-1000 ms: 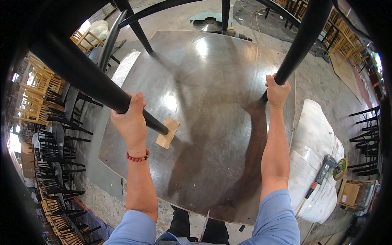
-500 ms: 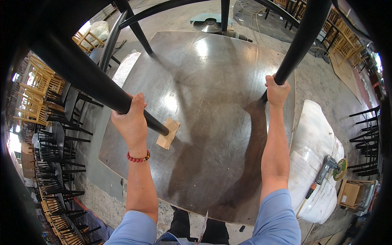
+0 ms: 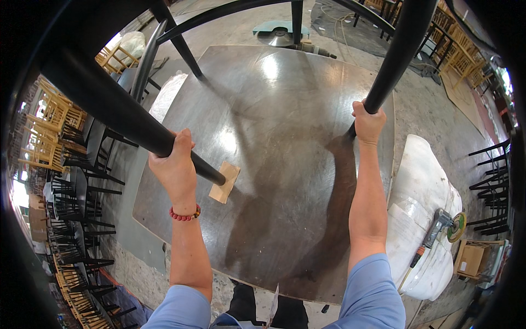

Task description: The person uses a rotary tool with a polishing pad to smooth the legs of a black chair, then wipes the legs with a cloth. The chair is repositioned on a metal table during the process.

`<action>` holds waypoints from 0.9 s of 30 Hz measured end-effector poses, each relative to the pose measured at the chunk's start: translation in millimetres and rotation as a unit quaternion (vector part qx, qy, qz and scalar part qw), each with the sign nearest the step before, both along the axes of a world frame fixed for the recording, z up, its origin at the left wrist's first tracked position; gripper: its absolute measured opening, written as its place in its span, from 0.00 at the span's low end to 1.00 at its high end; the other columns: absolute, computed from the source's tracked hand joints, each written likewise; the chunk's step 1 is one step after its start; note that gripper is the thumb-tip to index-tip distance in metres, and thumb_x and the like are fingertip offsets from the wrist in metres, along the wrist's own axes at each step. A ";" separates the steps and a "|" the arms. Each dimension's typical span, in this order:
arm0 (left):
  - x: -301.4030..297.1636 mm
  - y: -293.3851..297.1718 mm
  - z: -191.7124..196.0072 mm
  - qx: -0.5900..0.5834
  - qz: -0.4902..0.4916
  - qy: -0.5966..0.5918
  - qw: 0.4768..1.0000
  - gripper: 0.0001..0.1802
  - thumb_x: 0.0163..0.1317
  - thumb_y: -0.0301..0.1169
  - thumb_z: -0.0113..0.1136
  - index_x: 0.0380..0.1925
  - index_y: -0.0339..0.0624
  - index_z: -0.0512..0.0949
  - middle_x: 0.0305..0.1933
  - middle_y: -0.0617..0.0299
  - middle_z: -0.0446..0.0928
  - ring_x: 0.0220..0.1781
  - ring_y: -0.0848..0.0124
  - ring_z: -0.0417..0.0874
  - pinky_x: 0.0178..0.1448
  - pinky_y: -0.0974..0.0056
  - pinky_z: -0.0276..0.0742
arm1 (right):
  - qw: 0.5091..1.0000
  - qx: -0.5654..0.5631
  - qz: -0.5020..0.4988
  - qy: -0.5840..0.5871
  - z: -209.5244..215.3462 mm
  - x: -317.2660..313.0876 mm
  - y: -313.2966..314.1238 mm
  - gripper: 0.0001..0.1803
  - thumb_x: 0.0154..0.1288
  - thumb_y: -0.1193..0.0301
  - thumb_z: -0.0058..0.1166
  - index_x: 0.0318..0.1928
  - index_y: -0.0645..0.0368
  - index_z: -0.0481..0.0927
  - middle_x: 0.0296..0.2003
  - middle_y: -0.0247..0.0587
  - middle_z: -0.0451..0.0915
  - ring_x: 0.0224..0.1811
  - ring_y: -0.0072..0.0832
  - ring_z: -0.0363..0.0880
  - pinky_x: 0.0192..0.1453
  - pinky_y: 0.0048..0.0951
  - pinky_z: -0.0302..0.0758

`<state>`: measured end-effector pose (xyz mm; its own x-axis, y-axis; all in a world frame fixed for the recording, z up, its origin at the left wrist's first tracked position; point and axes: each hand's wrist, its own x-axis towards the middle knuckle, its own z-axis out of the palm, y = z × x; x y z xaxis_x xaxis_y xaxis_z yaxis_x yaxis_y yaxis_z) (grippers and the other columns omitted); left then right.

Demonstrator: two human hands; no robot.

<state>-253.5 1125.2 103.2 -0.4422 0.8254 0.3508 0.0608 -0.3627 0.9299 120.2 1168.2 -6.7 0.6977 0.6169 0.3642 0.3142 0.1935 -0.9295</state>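
A black wooden chair frame (image 3: 224, 15) stands on a dark, shiny flat board (image 3: 274, 219); its upper part runs out of the picture. My left hand (image 3: 174, 159), with a red bead bracelet at its wrist, is closed round the near left chair leg (image 3: 109, 104). The foot of that leg rests on a small tan piece of cardboard or thin wood (image 3: 223, 189). My right hand (image 3: 370, 122) is wrapped round the near right leg (image 3: 402, 55), low down near its foot. Two thinner legs reach toward the far side of the board.
Beyond the far edge sits a power tool with a round saw blade (image 3: 278, 36). At right, an angle grinder (image 3: 438, 230) lies on a white wrapped bundle (image 3: 419, 181), with a cardboard box (image 3: 472, 259) beyond. Stacked black and tan chairs (image 3: 82, 181) line the left side.
The view has shifted slightly. Both hands keep the same hold on the chair legs, and the small tan piece stays under the left leg's foot.
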 end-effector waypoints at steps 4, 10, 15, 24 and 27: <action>0.3 -0.3 -0.4 0.002 0.004 -0.002 1.000 0.07 0.60 0.21 0.67 0.34 0.39 0.76 0.28 0.65 0.76 0.28 0.75 0.79 0.38 0.68 0.76 | 1.000 -0.004 0.004 -0.008 0.5 0.6 0.2 0.10 0.54 0.70 0.65 0.26 0.63 0.79 0.20 0.32 0.78 0.23 0.19 0.75 0.31 0.26 0.73; 2.6 -0.9 0.3 -0.012 0.014 -0.003 1.000 0.08 0.60 0.20 0.66 0.35 0.39 0.76 0.29 0.65 0.76 0.28 0.75 0.79 0.38 0.68 0.76 | 1.000 -0.009 -0.001 -0.016 0.4 1.6 1.0 0.10 0.53 0.70 0.65 0.25 0.63 0.78 0.20 0.32 0.77 0.23 0.19 0.74 0.31 0.27 0.73; -0.1 -0.9 -1.2 -0.002 0.001 -0.003 1.000 0.08 0.60 0.20 0.66 0.35 0.39 0.76 0.29 0.65 0.75 0.28 0.75 0.79 0.39 0.68 0.76 | 1.000 -0.005 -0.006 -0.012 -2.1 3.1 4.1 0.12 0.53 0.69 0.65 0.25 0.64 0.77 0.20 0.33 0.76 0.24 0.19 0.74 0.31 0.28 0.73; 2.5 -0.7 -1.8 -0.010 0.009 -0.010 1.000 0.08 0.60 0.20 0.66 0.36 0.38 0.75 0.30 0.64 0.75 0.29 0.74 0.79 0.40 0.67 0.77 | 1.000 -0.018 0.004 -0.007 -0.4 3.7 4.6 0.12 0.53 0.68 0.65 0.26 0.63 0.77 0.20 0.33 0.76 0.25 0.20 0.73 0.32 0.29 0.73; 3.0 -0.7 -3.4 -0.005 0.004 -0.013 1.000 0.08 0.60 0.21 0.66 0.36 0.38 0.75 0.30 0.64 0.75 0.29 0.74 0.79 0.40 0.67 0.77 | 1.000 -0.015 0.002 -0.008 -0.5 4.5 4.6 0.13 0.53 0.68 0.65 0.26 0.63 0.77 0.21 0.34 0.76 0.25 0.21 0.73 0.32 0.30 0.73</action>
<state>-250.5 1124.5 99.9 -0.4572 0.8258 0.3302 0.0386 -0.3525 0.9350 124.8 1172.8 -7.2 0.6901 0.6299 0.3563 0.3280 0.1666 -0.9299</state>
